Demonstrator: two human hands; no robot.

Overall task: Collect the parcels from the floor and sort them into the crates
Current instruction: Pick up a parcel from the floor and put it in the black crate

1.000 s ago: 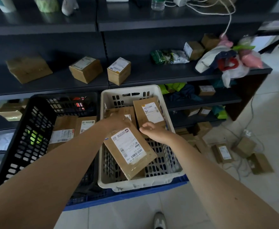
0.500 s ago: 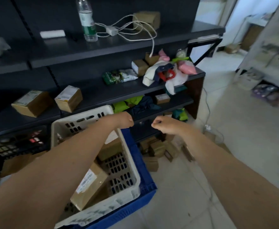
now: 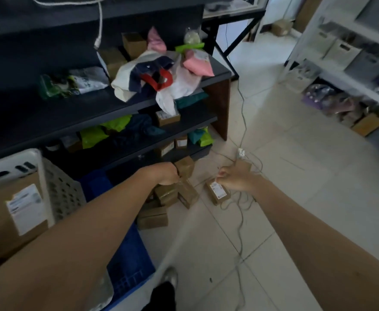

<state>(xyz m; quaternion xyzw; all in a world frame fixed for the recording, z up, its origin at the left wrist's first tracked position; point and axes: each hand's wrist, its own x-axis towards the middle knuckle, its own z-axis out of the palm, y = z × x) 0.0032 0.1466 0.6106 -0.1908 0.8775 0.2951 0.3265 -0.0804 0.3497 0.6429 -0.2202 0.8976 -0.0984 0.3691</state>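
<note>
Both arms are stretched out low toward the floor [image 3: 296,198]. The left hand [image 3: 167,175] is over the heap of parcels [image 3: 166,195] at the foot of the shelf [image 3: 71,113], fingers curled right at the top box, and from here I can't tell whether it has a grip. The right hand [image 3: 234,179] is a loose fist with nothing in it that I can see, just above the labelled parcel [image 3: 217,193] lying alone to the right of the heap. My advice is to open those fingers wide, take each box across its short sides and lift it straight up. The snag is the cable [image 3: 240,223], which loops over the floor all round that lone parcel and looks ready to catch a finger or a corner, so lift clear of it. A second box [image 3: 243,167] sits just beyond the right hand. The white crate [image 3: 56,189], near left, already holds parcels, stacked on a blue crate [image 3: 128,257]. A shoe [image 3: 171,277] is planted near its corner.
</note>
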